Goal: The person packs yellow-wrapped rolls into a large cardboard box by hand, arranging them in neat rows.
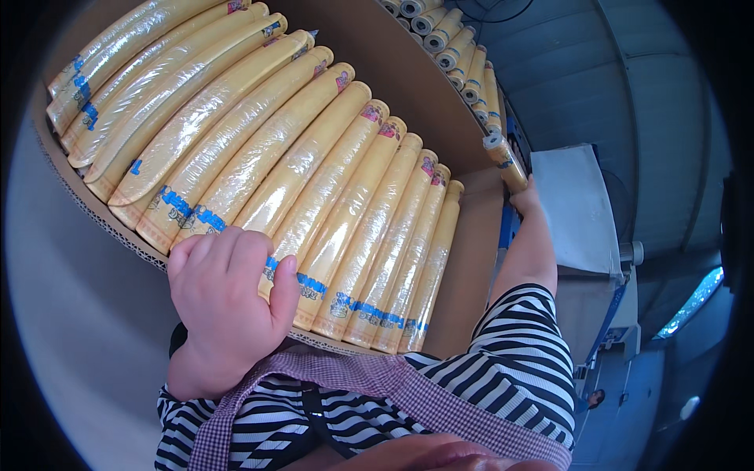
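A large cardboard box point(463, 290) holds a row of yellow rolls point(338, 180) in shiny clear wrap, lying side by side with blue and pink print. My left hand point(232, 279) is closed over the box's near edge, its knuckles up and thumb beside the rolls; the fingertips are hidden. At the far right my right arm stretches out past the box. My right hand point(525, 195) is wrapped around the lower end of a single yellow roll point(503, 157), whose round white end with a dark hole points up and away.
Beyond the box's far wall point(393, 78) lies a stack of similar yellow rolls point(463, 59), ends toward me. A white-topped machine or table point(577, 212) stands to the right of my right hand. Another person point(594, 399) is far off at the lower right.
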Tool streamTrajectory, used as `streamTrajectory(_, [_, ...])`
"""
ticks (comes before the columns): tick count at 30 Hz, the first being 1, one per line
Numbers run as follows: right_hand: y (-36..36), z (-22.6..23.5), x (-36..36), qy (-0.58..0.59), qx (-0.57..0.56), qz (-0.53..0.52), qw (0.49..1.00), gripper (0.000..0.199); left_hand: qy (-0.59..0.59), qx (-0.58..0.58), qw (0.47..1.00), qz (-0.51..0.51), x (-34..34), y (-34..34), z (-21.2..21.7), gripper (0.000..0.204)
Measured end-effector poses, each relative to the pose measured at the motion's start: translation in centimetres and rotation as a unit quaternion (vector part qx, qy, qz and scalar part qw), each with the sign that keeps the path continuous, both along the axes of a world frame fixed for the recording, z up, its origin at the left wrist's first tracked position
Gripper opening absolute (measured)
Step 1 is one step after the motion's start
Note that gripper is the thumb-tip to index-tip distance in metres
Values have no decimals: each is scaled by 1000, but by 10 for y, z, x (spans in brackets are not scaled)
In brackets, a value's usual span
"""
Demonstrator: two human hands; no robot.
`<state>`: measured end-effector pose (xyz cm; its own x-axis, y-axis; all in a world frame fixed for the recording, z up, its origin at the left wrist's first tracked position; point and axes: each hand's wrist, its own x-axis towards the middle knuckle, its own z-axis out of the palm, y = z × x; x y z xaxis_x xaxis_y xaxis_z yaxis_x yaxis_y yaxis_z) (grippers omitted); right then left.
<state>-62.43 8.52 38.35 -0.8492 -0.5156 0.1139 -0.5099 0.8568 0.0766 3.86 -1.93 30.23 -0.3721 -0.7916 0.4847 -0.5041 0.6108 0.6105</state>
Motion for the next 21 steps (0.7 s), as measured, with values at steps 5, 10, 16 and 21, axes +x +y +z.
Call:
streamTrajectory(5, [-31,-26,3,236,115,71,962,81,13,-25,999,20,-6,-3,4,17])
streamTrajectory(10, [-72,-34,81,216,39,226,949,56,34,-16,999,2,-3,-4,-2,23])
streamTrajectory(16, [-227,-44,337,153,-118,579,792,54,52,-27,998,3,3,-3,-4,23])
streamTrajectory(21, [-365,-71,491,123,-118,716,677,45,45,-18,999,-16,4,1,-4,19])
